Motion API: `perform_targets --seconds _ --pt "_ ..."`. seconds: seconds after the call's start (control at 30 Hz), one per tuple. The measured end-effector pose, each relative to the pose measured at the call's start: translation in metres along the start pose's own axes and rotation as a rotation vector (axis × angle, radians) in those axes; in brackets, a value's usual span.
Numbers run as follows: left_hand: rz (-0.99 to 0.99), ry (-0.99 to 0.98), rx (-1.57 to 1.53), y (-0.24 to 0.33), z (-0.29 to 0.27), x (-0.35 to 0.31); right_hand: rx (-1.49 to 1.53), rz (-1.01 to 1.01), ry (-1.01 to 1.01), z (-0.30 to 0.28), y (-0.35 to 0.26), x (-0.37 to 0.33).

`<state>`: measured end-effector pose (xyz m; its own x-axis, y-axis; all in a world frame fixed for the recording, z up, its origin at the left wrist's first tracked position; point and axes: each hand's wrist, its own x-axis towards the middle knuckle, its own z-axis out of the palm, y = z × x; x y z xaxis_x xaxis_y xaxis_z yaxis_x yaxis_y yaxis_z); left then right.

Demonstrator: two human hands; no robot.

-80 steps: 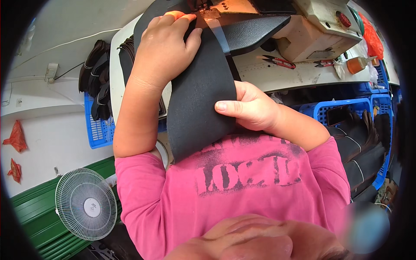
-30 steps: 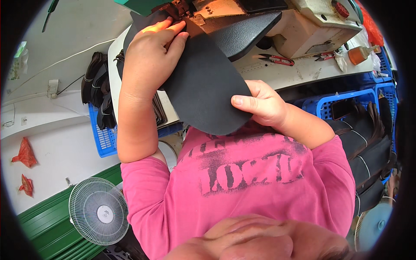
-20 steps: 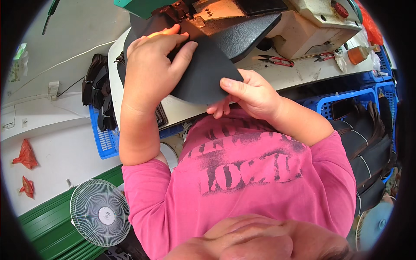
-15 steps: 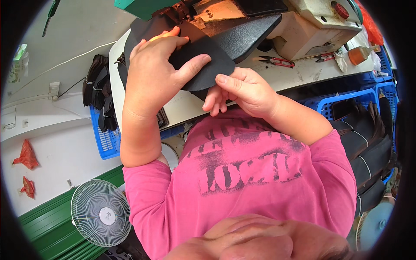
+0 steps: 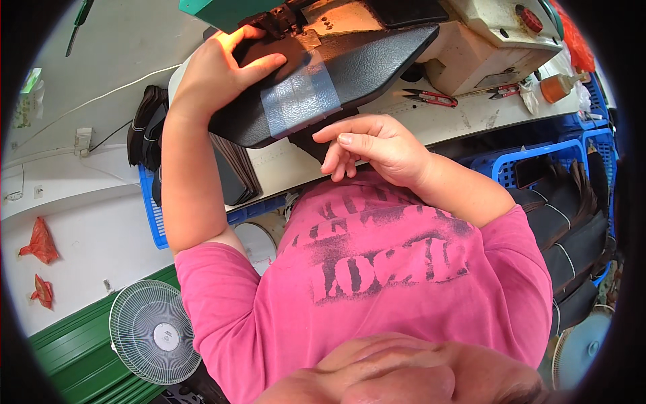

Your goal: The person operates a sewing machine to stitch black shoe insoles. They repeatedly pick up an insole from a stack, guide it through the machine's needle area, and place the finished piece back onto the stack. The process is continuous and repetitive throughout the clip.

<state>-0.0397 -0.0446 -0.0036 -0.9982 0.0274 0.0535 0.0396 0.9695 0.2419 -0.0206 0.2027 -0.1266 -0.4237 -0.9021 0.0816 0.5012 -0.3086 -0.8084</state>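
Note:
At the far left of the sewing machine point(image 5: 286, 20), my left hand point(image 5: 219, 71) rests with thumb and index finger spread on a dark flat piece point(image 5: 272, 48). Its other fingers are partly hidden. This piece lies under the orange light by the machine's needle area, on a black textured platform point(image 5: 377, 60). A strip of shiny tape point(image 5: 303, 97) crosses the platform. My right hand point(image 5: 380, 145) hovers just off the platform's near edge, fingers loosely bent and apart, holding nothing.
A stack of dark pieces point(image 5: 235, 178) sits on the white table point(image 5: 464, 121), left of me. Red-handled thread snips point(image 5: 431, 96) and an orange bottle point(image 5: 557, 87) lie to the right. Blue baskets point(image 5: 538, 151) with banded dark bundles point(image 5: 562, 215) stand at right; a fan point(image 5: 158, 330) is lower left.
My left hand has moved up and left with the dark piece, uncovering the taped platform and the stack below. My right hand no longer touches the piece's edge and stays nearly in place.

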Motion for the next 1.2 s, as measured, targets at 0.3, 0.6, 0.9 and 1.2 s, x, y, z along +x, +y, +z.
perform_targets --seconds 0.3,0.6,0.9,1.2 --pt "0.212 0.071 -0.268 -0.027 -0.006 0.029 0.016 0.034 0.006 0.002 0.004 -0.002" --pt "0.018 0.141 -0.187 -0.048 -0.004 -0.006 0.092 0.121 0.013 0.015 0.003 0.000" --pt "0.296 0.254 -0.154 0.028 0.021 -0.173 0.193 0.156 -0.023 0.058 0.010 0.040" --pt "-0.177 0.103 -2.269 -0.071 0.095 -0.205 -0.495 0.172 -0.535 0.113 0.049 0.087"
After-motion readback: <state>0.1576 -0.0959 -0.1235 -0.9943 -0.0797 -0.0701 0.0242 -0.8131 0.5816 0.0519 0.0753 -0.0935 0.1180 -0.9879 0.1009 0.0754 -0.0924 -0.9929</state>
